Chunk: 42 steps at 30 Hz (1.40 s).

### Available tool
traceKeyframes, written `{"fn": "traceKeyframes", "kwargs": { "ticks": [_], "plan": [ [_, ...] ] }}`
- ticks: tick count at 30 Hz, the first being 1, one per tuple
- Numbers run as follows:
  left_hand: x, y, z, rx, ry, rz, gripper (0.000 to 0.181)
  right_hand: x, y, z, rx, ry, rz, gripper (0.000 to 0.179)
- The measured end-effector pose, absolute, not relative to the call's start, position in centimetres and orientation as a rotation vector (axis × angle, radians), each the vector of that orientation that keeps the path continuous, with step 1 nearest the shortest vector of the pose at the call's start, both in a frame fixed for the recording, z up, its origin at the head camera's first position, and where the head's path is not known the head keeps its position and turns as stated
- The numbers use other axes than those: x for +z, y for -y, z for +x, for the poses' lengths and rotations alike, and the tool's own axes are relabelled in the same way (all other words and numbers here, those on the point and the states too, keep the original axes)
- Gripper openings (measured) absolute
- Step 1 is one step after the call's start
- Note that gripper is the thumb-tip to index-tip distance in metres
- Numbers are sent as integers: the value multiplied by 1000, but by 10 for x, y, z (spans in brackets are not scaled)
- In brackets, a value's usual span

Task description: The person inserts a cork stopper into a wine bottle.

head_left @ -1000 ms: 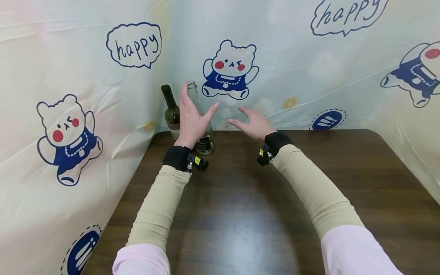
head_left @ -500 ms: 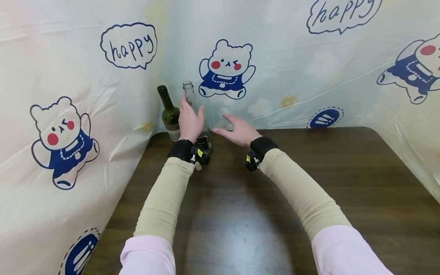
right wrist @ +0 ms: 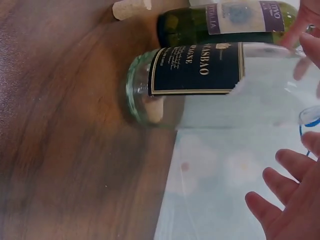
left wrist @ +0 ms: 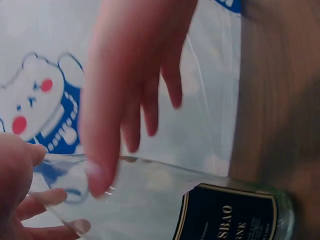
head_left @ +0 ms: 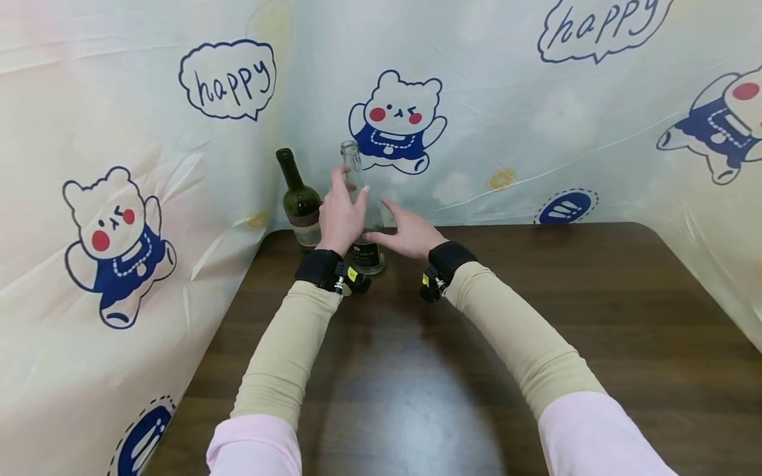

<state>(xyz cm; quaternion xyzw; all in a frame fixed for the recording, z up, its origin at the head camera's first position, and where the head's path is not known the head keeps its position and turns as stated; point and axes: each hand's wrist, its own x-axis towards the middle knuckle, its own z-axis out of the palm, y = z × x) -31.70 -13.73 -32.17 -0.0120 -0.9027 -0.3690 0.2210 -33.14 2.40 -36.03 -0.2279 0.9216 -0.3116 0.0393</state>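
A clear glass bottle (head_left: pixel 368 256) with a dark label stands at the back of the table, its mouth uncovered. My left hand (head_left: pixel 341 221) grips its upper part; in the left wrist view the thumb lies on the near side and fingers show through the glass. Just right of the bottle is my right hand (head_left: pixel 413 233), fingers extended and thumb at the glass; whether it touches, I cannot tell. In the right wrist view, that hand's fingers (right wrist: pixel 265 207) are apart from the bottle. A green wine bottle (head_left: pixel 301 201) stands to the left, partly behind my left hand.
A cork (right wrist: pixel 131 9) lies on the wooden table (head_left: pixel 417 370) near the green bottle's base. Another cork-like piece (right wrist: pixel 154 109) shows through the clear bottle's lower part. A printed curtain (head_left: pixel 488 119) hangs directly behind the table and along its left side.
The left hand has closed around the clear bottle, which has shifted right, away from the green one. My right hand has come left to the clear bottle's side. The green bottle stays put.
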Motion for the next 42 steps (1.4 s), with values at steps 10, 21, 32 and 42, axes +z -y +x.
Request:
{"fn": "traceKeyframes", "kwargs": {
  "ticks": [10,21,32,42],
  "plan": [
    [-293,110,-294,-917,2445,-344,57,-361,-41,-316,-1334,-2760,-718,118],
    [-283,86,-256,-978,2356,-625,55,-362,-79,-269,-1435,-2798,-702,113],
    [-303,65,-228,-987,2349,-827,55,-385,-116,-222,-1490,-2724,-790,104],
    [-327,53,-222,-973,2360,-850,54,-414,-129,-212,-1552,-2702,-727,103]
  ]
}}
